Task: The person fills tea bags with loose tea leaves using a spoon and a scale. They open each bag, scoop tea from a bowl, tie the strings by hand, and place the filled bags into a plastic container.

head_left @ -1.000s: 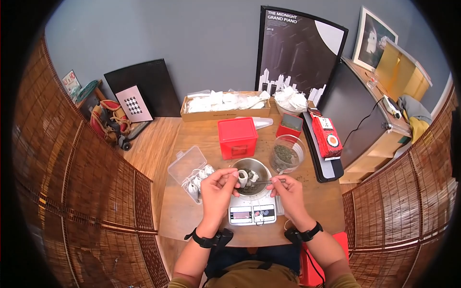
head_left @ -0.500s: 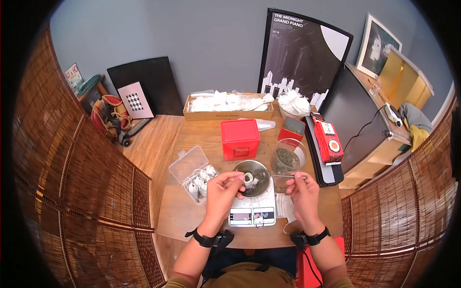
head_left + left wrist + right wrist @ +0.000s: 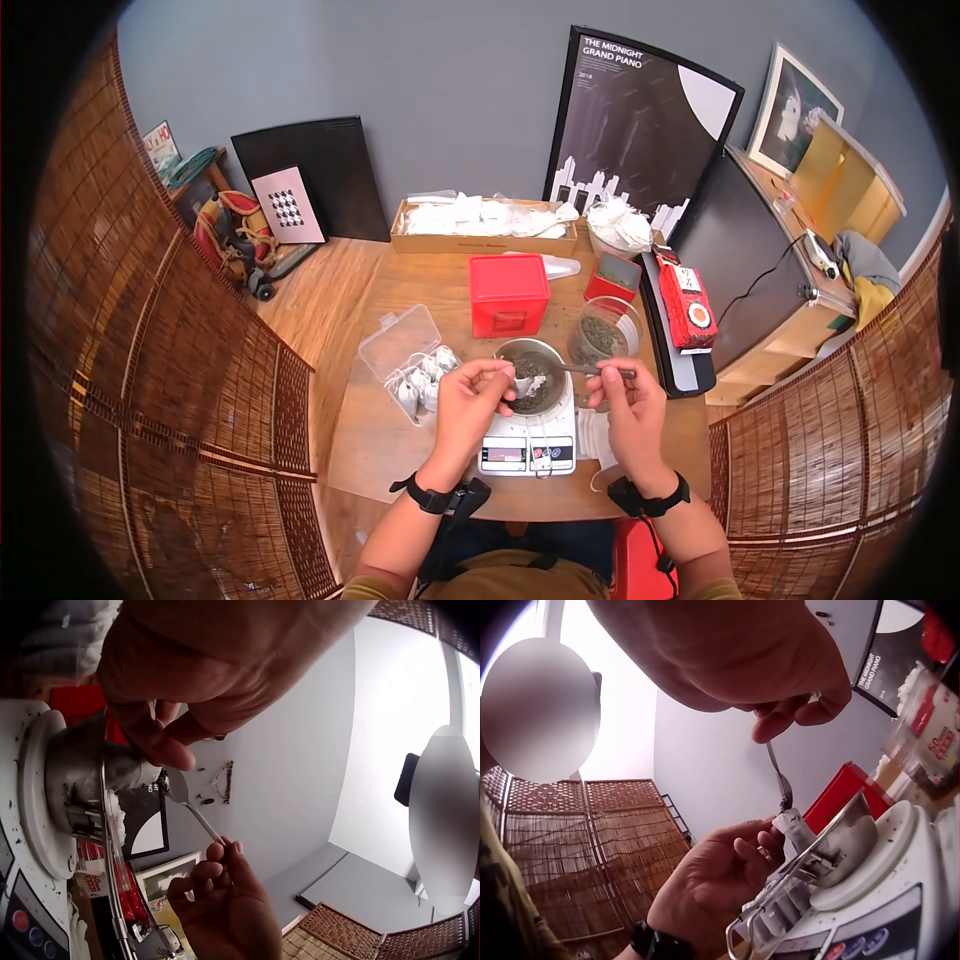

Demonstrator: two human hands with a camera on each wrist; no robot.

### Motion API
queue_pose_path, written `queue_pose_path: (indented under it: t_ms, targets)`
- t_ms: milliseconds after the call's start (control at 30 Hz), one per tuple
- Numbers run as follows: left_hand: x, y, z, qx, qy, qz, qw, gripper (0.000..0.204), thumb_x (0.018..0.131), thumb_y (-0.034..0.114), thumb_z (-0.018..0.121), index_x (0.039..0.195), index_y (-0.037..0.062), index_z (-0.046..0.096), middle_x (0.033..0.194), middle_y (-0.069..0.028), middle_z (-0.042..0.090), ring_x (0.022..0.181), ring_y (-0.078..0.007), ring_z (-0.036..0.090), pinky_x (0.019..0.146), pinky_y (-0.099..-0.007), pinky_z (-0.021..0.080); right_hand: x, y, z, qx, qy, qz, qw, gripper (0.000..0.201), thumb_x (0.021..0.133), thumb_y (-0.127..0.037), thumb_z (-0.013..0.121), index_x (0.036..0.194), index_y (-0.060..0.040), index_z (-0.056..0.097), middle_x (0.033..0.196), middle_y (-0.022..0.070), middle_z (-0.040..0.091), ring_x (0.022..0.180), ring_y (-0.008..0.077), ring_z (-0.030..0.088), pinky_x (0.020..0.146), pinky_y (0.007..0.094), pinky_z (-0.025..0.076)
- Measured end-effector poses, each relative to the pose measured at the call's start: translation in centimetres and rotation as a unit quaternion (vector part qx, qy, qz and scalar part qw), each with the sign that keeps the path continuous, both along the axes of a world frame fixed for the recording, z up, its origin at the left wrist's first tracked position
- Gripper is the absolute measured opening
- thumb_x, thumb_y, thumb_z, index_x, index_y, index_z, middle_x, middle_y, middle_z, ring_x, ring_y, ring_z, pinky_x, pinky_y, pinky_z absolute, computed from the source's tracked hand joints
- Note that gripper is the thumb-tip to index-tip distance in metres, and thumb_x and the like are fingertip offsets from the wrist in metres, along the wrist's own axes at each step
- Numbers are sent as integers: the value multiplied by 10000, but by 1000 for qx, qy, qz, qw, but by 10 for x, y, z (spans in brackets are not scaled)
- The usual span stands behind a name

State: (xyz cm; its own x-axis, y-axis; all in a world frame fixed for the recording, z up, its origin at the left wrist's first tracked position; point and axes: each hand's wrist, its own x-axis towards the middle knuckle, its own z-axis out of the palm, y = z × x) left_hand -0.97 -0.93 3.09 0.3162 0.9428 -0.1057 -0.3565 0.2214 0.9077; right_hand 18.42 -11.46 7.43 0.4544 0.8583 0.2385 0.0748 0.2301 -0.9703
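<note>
My left hand point(image 3: 468, 405) pinches a small white tea bag point(image 3: 793, 826) between thumb and fingers, its mouth turned up above the steel bowl point(image 3: 849, 851). In my right hand point(image 3: 635, 420) is a metal spoon point(image 3: 198, 816), gripped by the handle. Its tip, with some dark dried leaves on it, is right at the bag's mouth in both wrist views. More dried leaves lie in the bowl, which has a long wire handle point(image 3: 759, 904) and stands on a white kitchen scale point(image 3: 553, 425).
A clear box point(image 3: 400, 338) of white tea bags stands left. Behind are a red canister point(image 3: 508, 277) and a long carton point(image 3: 480, 244) of white bags. A clear tub point(image 3: 634, 322) of leaves sits right, near a red packet point(image 3: 686, 305). Flat white bags point(image 3: 594, 437) lie beside the scale.
My right hand with the spoon moved right, away from the tea bag, then the spoon's tip came back to the bag's mouth. My left hand keeps holding the bag above the bowl.
</note>
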Motion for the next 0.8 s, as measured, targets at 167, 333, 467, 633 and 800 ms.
queue_pose_path:
  t_ms: [167, 333, 467, 633, 800]
  targets:
    - [-1, 0, 2, 6, -5, 4, 1000, 165, 1023, 30, 753, 1151, -73, 761, 919, -68, 771, 750, -104, 720, 551, -218, 552, -6, -8, -1, 39, -116, -10, 992, 166, 1117, -97, 674, 1202, 40, 714, 990, 126, 796, 804, 142, 724, 757, 291, 581]
    - [-2, -1, 2, 63, 58, 29, 996, 182, 1048, 59, 744, 1175, -71, 758, 885, -63, 771, 756, -90, 716, 559, -227, 559, -9, -15, -6, 79, -216, -25, 973, 160, 1087, -53, 697, 1206, 52, 718, 1020, 143, 819, 796, 163, 754, 734, 299, 593]
    - [-3, -1, 4, 35, 35, 6, 999, 189, 1049, 73, 753, 1170, -73, 758, 868, -64, 765, 721, -87, 698, 549, -227, 547, -6, -14, -18, 66, -173, -19, 982, 154, 1096, -57, 684, 1204, 46, 721, 1026, 144, 821, 797, 158, 750, 734, 296, 592]
    - [-3, -1, 5, 62, 5, 45, 997, 156, 1044, 63, 756, 1150, -51, 760, 884, -53, 749, 719, -85, 680, 558, -213, 522, 3, -11, -21, 45, -74, -47, 995, 158, 1114, -89, 667, 1197, 38, 713, 949, 112, 788, 814, 137, 743, 766, 295, 588]
    - [-3, 0, 10, 74, -21, 60, 995, 163, 1043, 41, 757, 1160, -72, 753, 865, -83, 748, 662, -89, 658, 562, -222, 521, 10, -16, -31, -58, -95, 58, 992, 173, 1125, -116, 652, 1195, 31, 711, 954, 100, 777, 838, 131, 742, 770, 301, 584]
